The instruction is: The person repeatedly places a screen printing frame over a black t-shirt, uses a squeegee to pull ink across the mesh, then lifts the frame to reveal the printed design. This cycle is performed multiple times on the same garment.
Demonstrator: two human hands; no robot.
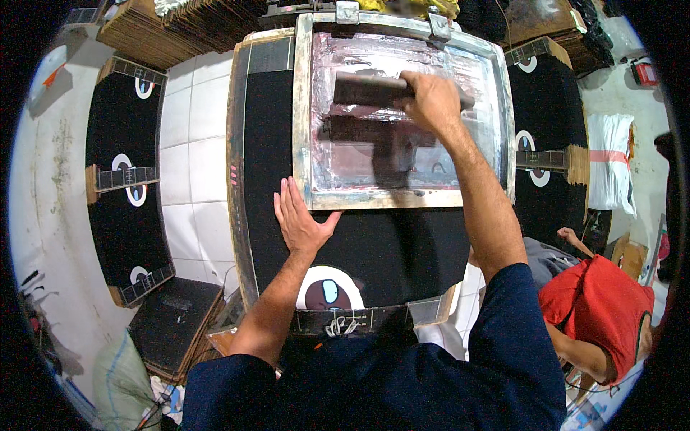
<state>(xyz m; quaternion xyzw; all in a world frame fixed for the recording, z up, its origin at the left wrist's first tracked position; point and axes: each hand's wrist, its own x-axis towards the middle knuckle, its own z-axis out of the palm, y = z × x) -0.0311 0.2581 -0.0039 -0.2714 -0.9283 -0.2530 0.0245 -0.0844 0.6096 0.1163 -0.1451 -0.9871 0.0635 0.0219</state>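
A silk-screen frame (pixel 503 129), its mesh smeared with ink, lies over black fabric (pixel 402 251) on a long board, held at its top by two metal clamps. My right hand (pixel 431 99) grips a dark squeegee (pixel 359 90) that lies crosswise in the upper part of the mesh. My left hand (pixel 300 219) has its fingers stretched out at the frame's lower-left corner, resting on the frame's edge and the fabric. Below the frame, a printed white ring with a brown and blue centre (pixel 323 281) shows on the fabric.
Boards with printed black fabric stand left (pixel 122 237) and right (pixel 546 100). Behind are cardboard stacks (pixel 158 29); a dark stack (pixel 165 323) sits lower left. A white bundle (pixel 611 179) lies at right. Another person in red (pixel 596 309) works close by my right arm.
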